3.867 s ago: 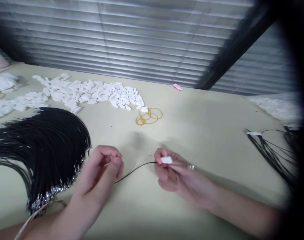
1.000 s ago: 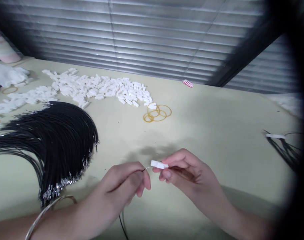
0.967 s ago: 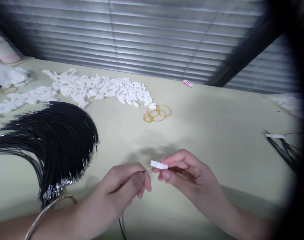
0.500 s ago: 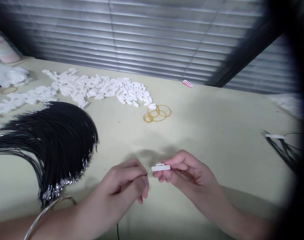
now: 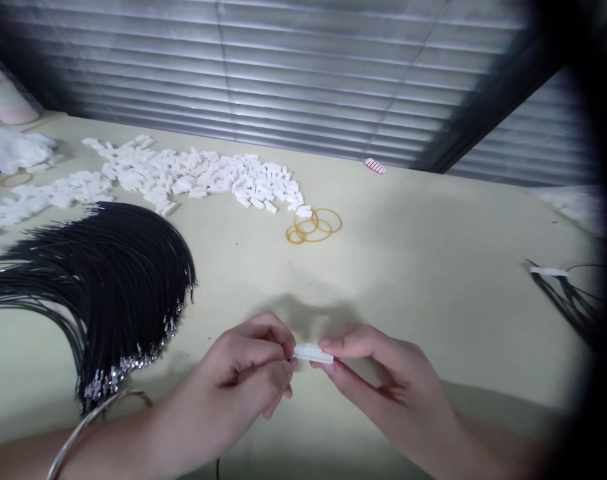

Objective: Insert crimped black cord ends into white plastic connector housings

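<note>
Between the thumb and fingers of my right hand (image 5: 378, 367) is a white plastic connector housing (image 5: 313, 353), held over the table with its long side roughly level. My left hand (image 5: 256, 367) is pinched closed on a thin black wire (image 5: 218, 469), whose lower length shows beneath the wrist. The fingertips of that hand meet the housing's left end. They hide the wire's metal tip, so I cannot tell whether it sits inside the housing. A large bundle of black wires (image 5: 118, 280) with silvery crimped ends lies left of my left hand.
White connector housings (image 5: 198, 173) are heaped at the back left. Yellow rubber bands (image 5: 318, 227) lie beside the heap. A red-striped scrap (image 5: 375, 166) rests near the blinds (image 5: 293, 73). More black wires (image 5: 568, 300) with a white piece are at far right.
My right hand has lowered and turned the connector housing. Its left end now meets my left fingertips, where a small gap and the wire's tip showed before.
</note>
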Tool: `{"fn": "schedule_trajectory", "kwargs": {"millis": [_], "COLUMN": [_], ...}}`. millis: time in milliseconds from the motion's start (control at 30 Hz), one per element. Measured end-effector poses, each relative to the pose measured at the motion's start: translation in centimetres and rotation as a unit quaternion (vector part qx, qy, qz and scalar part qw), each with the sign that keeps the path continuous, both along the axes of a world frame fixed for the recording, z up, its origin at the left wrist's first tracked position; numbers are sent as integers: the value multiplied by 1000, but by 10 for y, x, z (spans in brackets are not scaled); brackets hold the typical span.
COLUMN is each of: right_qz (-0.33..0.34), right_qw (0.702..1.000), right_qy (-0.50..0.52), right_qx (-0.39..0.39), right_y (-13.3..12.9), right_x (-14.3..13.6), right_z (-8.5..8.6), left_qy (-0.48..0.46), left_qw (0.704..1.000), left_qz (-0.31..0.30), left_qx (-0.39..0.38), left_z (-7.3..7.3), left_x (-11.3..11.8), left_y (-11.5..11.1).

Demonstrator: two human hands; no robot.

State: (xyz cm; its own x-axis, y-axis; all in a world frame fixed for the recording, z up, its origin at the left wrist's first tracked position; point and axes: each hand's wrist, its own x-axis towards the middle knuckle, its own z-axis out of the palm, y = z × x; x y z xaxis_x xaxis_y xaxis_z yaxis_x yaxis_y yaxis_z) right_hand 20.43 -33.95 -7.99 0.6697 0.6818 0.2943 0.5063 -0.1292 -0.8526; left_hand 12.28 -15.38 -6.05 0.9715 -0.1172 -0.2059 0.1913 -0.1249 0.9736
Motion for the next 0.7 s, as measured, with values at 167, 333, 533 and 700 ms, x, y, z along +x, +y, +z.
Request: {"fn": "schedule_trajectory", "kwargs": {"millis": [167,333,533,700], "right_qz": [23,48,83,79], "right_qw": [999,997,992,988], "right_qy": [-16,-43,-85,-125], "right_qx": [27,40,53,37], "right_y": [-1,-1,0,2], "right_x": [0,2,2,-2], "right_z": [0,2,7,11], "left_qy": [-3,0,-2,-4], "left_qw": [1000,1000,1000,1000], "left_qz": [0,2,-4,-21], "left_qx": [-2,-2,-12,-1], "left_z": [-1,0,0,4], "left_x": [-1,-1,-1,-2], "left_y": [0,-1,-1,-1]}}
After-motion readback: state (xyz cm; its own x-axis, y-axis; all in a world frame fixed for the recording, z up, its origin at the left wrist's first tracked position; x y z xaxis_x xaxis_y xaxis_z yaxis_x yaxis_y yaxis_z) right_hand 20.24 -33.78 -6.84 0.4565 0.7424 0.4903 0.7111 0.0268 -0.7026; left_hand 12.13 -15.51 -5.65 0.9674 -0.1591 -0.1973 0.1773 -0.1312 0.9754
